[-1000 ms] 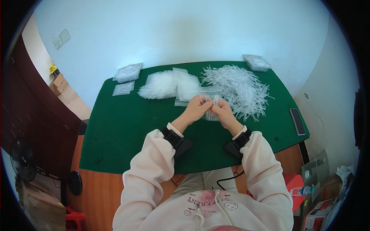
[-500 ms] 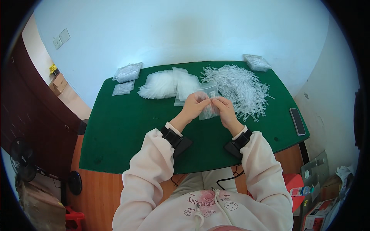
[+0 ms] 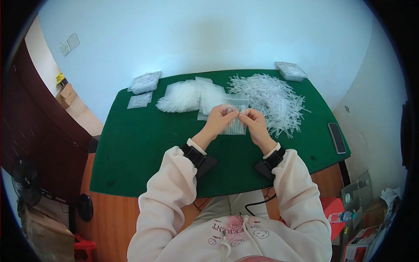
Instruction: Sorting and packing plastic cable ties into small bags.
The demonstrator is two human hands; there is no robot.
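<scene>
Between my hands is a small clear zip bag (image 3: pixel 236 126) with several thin clear plastic sticks inside. My left hand (image 3: pixel 221 118) pinches its left side, and my right hand (image 3: pixel 254 121) pinches its right side, thumbs almost meeting over the middle. The bag's upper end sticks out beyond my fingers. Just behind and to the left lies a fanned stack of empty clear bags (image 3: pixel 181 96). To the right of the bag spreads a big loose heap of clear plastic sticks with looped ends (image 3: pixel 273 100).
Filled bags (image 3: pixel 145 82) are piled at the table's back left, with a flat filled bag (image 3: pixel 139 100) in front. Another filled pack (image 3: pixel 291 71) lies back right. A phone (image 3: pixel 336 138) rests by the right edge of the green table (image 3: pixel 144 148).
The bag between my hands has straightened and spread flatter, and the sticks in it lie more evenly. My hands stay in nearly the same place.
</scene>
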